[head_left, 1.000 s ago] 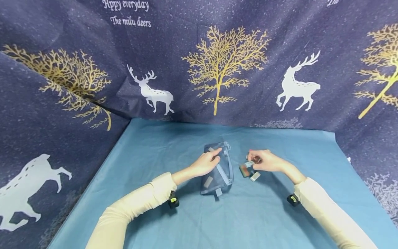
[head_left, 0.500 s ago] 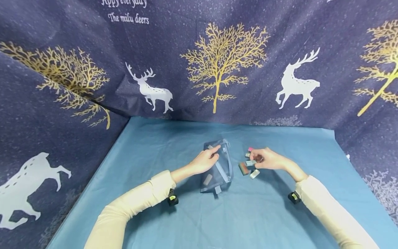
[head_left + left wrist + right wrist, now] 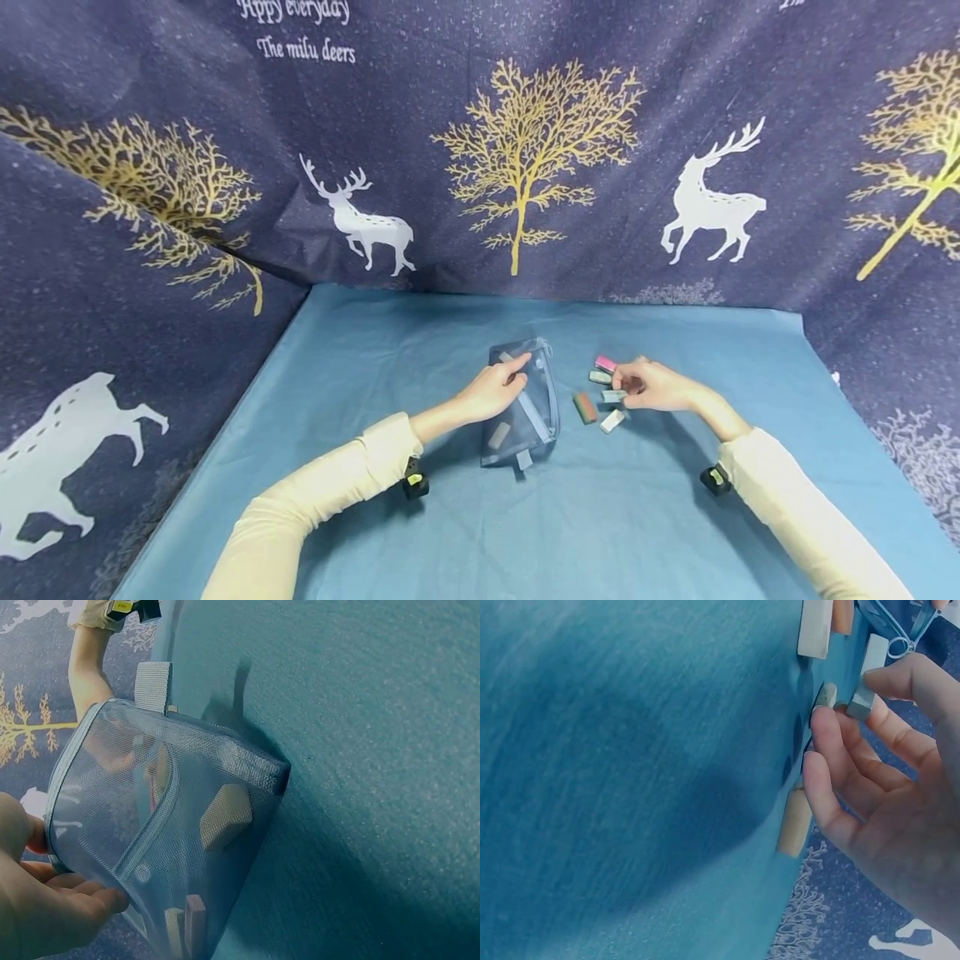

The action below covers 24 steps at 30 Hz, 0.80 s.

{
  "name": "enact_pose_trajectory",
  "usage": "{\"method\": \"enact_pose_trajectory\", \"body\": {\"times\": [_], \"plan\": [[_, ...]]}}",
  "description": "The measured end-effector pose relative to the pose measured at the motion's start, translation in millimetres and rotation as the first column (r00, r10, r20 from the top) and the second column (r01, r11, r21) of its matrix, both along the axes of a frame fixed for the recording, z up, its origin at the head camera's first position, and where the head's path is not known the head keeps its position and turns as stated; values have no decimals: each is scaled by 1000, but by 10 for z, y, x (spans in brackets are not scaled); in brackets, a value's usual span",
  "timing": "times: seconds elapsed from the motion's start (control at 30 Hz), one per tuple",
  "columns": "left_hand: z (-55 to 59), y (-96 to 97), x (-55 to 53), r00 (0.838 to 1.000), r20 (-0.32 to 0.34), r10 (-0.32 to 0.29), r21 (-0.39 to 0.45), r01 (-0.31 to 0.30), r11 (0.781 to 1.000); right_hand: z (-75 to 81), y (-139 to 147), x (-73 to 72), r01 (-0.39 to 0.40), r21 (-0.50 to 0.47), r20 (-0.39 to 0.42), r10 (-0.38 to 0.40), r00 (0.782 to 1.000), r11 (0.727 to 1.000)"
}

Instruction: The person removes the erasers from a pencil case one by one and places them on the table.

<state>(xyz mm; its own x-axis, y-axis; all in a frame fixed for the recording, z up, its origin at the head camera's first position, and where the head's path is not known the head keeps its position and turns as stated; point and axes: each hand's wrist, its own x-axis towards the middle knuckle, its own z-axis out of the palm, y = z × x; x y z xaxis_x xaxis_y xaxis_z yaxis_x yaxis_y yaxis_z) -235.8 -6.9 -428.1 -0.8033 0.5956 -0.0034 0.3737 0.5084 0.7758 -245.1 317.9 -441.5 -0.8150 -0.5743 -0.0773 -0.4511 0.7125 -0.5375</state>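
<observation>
Over the last second the right hand [image 3: 651,386] has drawn a little to its own right, away from the pouch [image 3: 519,435], and that shift uncovers the pink block [image 3: 605,364] and the pale block [image 3: 599,377], which lie in plain sight just beside each other on the cloth [image 3: 525,533]. Its thumb and forefinger pinch the grey block [image 3: 874,656], which has come along with them; the other fingers reach past it, next to a small block [image 3: 826,695], and whether they touch that one I cannot tell. Nor can I tell whether the grey block is wholly off the cloth. The brown block [image 3: 585,407] lies between this hand and the pouch, the white block [image 3: 612,421] on the hand's near side; the right wrist view also shows a tan block [image 3: 793,829]. The left hand [image 3: 495,389] has stayed put, its thumb and bent fingers gripping the pouch by its zipped edge. The pouch lies on the cloth between the hands, its mouth parted, with a beige block [image 3: 228,817] and two slim blocks [image 3: 195,926] visible through the mesh. For the work in hand, the change seems to mean that one block is secured in the fingers but remains outside the pouch, while the others are less hidden.
</observation>
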Motion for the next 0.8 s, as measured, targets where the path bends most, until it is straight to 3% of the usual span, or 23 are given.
{"method": "enact_pose_trajectory", "body": {"times": [0.43, 0.8], "plan": [[4, -9, -21, 1000, -30, 10, -16, -11, 1000, 10, 77, 54, 22, 6, 44, -23, 999, 1000], [-15, -16, -16, 999, -37, 23, -16, -24, 1000, -6, 161, 16, -9, 5, 120, 8, 993, 1000]]}}
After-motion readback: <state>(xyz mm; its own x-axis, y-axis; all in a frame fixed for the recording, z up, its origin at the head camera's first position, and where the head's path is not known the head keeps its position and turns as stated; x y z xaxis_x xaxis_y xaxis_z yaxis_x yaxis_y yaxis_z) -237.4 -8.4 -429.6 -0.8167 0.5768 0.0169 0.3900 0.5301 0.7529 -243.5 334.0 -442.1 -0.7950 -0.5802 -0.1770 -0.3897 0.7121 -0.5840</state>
